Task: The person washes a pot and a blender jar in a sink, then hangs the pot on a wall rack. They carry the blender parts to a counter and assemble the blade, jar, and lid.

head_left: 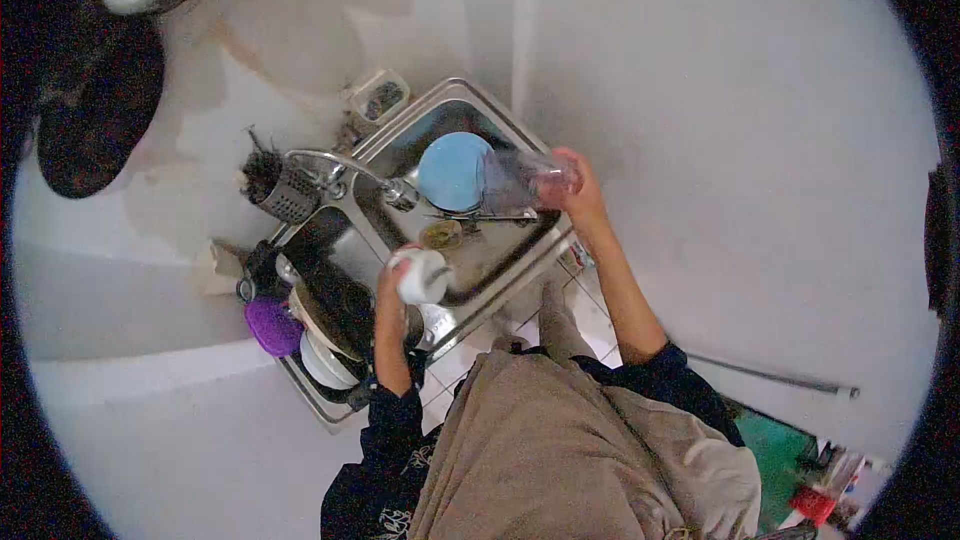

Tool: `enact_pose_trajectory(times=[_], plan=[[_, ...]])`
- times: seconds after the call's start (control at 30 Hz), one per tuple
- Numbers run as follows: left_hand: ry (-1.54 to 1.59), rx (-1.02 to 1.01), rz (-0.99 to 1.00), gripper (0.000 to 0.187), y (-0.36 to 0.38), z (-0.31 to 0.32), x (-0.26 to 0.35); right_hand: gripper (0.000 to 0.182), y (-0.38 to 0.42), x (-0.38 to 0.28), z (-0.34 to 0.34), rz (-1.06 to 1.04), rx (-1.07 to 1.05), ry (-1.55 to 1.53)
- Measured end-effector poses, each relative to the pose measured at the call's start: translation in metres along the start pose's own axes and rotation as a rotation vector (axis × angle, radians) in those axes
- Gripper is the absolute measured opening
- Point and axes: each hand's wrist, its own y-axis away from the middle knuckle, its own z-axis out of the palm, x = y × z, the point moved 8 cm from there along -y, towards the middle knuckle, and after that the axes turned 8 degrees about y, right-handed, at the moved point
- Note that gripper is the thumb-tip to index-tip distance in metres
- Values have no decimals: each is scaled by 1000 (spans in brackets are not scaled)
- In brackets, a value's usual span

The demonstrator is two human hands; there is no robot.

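My left hand (400, 268) is wrapped round a small white container (424, 277), held over the near left part of the sink (500, 275). On the right, my right hand (575, 180) grips a clear, see-through container (510, 182) lying sideways above the basin; motion blurs its outline. Behind it a round light-blue plate (453, 168) rests in the basin. A small dish with something yellowish (441, 233) sits below the plate. The faucet (398, 192) reaches over the basin between my hands.
A metal utensil holder (290, 192) stands left of the faucet. Pans, white dishes (325, 365) and a purple item (272, 326) crowd the left side. A small tub (380, 98) sits behind the sink. Dark pans hang at upper left.
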Motion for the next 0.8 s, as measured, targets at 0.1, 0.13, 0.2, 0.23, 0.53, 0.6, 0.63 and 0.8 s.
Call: enact_pose_trajectory(times=[0.1, 0.13, 0.2, 0.23, 0.53, 0.6, 0.63, 0.8], plan=[[317, -70, 6, 64, 4, 27, 22, 71, 9, -29, -4, -56, -33, -596], [359, -56, -7, 66, -2, 23, 12, 70, 8, -20, -3, -60, -83, -679], [-244, 184, -19, 68, -33, -46, -28, 70, 15, 1, -12, -186, 9, -233], [-552, 286, -5, 70, -43, -62, -37, 71, 19, 12, -21, -276, 156, 299], [-499, 160, 25, 58, 2, 42, -106, 69, 288, 57, -187, 70, 738, -175], [-125, -87, -218, 48, 27, 95, -157, 64, 373, 66, -216, 22, 790, -586], [-76, -55, -339, 46, 57, 136, -171, 62, 419, 69, -227, -8, 836, -685], [60, -417, -701, 60, 213, 289, -308, 65, 643, 83, -255, -199, 1001, -1065]])
